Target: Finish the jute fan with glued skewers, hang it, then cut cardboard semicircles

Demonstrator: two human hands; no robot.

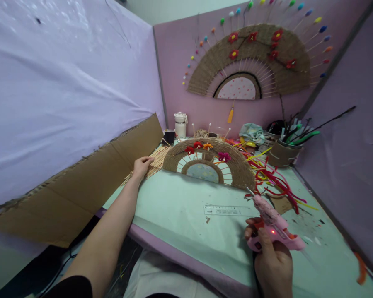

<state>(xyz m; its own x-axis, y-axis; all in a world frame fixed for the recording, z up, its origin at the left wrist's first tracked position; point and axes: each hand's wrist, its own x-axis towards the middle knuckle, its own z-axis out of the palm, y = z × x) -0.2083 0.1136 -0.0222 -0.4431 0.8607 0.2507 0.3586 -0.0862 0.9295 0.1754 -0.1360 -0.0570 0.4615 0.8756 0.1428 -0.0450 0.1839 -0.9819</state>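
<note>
My right hand (272,252) is wrapped round a pink hot glue gun (270,221), whose small red light glows. The gun's metal nozzle points up and left, close to the lower right corner of a twine-covered fan (245,165). Red, orange and magenta flowers (224,157) decorate this fan, and its inner half-circle is pale blue. Left of the fan, my left hand (142,167) reaches onto a pile of thin wooden sticks (158,158). Its fingers are pressed together on the sticks; how many they grip is hidden.
A clear ruler (226,210) lies before the fan. Tangled pipe cleaners (281,186) and a tool-filled can (282,154) are on the right. Behind stand a white bottle (180,125) and a twine roll. Cardboard (112,165) borders the left; a larger fan (251,54) hangs on the wall.
</note>
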